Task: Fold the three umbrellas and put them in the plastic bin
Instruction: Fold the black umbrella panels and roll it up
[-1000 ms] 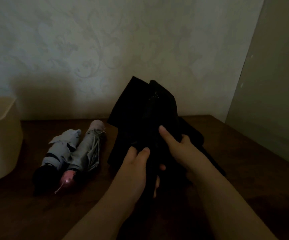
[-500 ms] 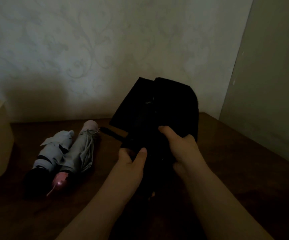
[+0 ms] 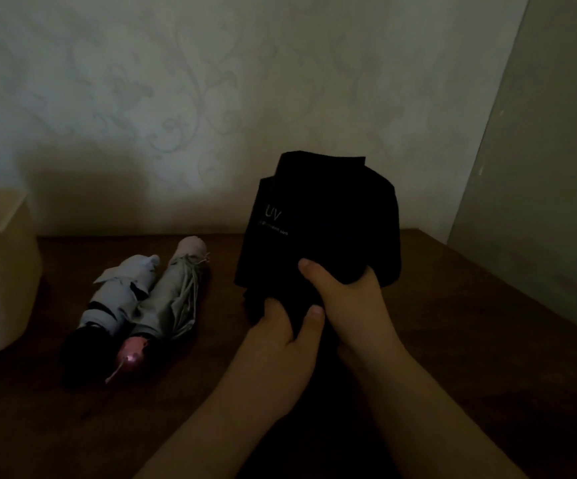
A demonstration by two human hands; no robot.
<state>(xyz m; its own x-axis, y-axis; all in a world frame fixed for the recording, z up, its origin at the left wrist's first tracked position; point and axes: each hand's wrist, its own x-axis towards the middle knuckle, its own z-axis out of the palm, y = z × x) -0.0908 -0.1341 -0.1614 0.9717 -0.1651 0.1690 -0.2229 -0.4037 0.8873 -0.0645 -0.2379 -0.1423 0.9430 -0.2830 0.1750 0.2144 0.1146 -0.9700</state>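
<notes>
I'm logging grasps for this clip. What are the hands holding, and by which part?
Both hands grip the black umbrella round its lower canopy fabric: left hand below, right hand just above.

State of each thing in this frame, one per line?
black umbrella: collapsed, canopy loose, held above table by both hands
left hand: gripping it low
right hand: gripping its canopy
grey umbrella: folded, lying on table
light blue umbrella: folded, lying beside it
plastic bin: upright; contents hidden

Matt black cloth umbrella (image 3: pixel 325 229)
</notes>
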